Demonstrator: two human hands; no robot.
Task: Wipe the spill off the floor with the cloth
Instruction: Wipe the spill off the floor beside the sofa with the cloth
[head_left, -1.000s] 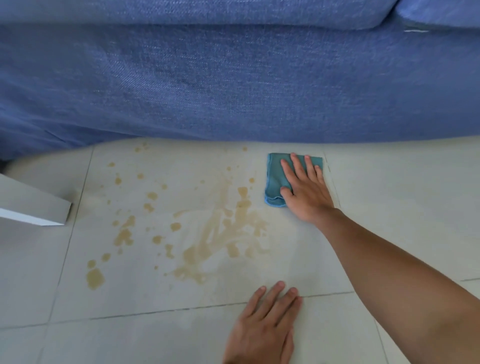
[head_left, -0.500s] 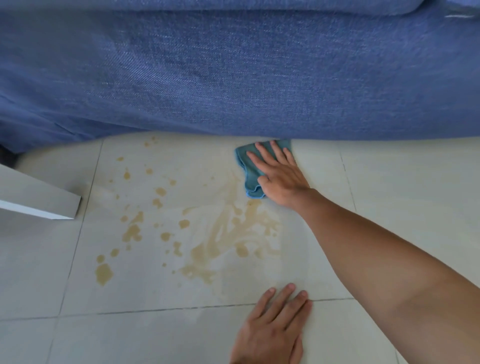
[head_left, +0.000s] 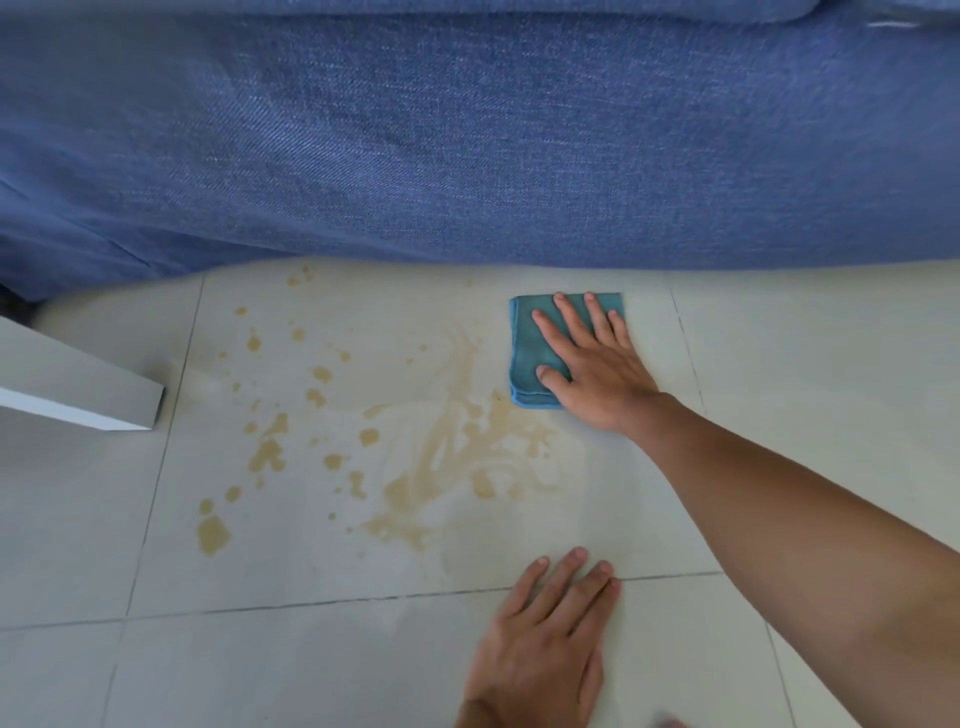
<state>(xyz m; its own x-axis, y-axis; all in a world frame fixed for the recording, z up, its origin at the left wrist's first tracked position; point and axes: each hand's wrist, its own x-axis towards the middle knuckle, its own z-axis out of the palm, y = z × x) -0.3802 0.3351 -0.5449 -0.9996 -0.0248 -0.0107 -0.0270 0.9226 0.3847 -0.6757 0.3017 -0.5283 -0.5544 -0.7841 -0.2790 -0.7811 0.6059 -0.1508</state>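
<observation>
A white panel corner (head_left: 78, 384) is projecting into the scene at the far left, sitting above the pale tiled floor (head_left: 805, 389). Just right of it, the spill (head_left: 447, 457) is lying on the floor as tan droplets (head_left: 212, 532) scattered on the left side and a broad smeared patch toward the centre. The smears are running up toward the cloth and reaching its lower edge.

Near the bottom centre, the left hand (head_left: 540, 649) is resting palm-down on the floor, fingers extended and lying close together, fingertips crossing a grout line (head_left: 311, 604). It is holding nothing and sitting just below the smeared patch.

Right of centre, the cloth (head_left: 530, 353), a folded teal square, is lying flat on the floor at the upper right edge of the spill, near the base of the sofa. The right hand (head_left: 597, 369) is pressing flat on top of it, fingers slightly spread, thumb extended along the cloth's lower left part; no pinch is being applied. The forearm is extending down to the right frame edge.

A blue fabric sofa (head_left: 467, 145) is spanning the entire upper area.
</observation>
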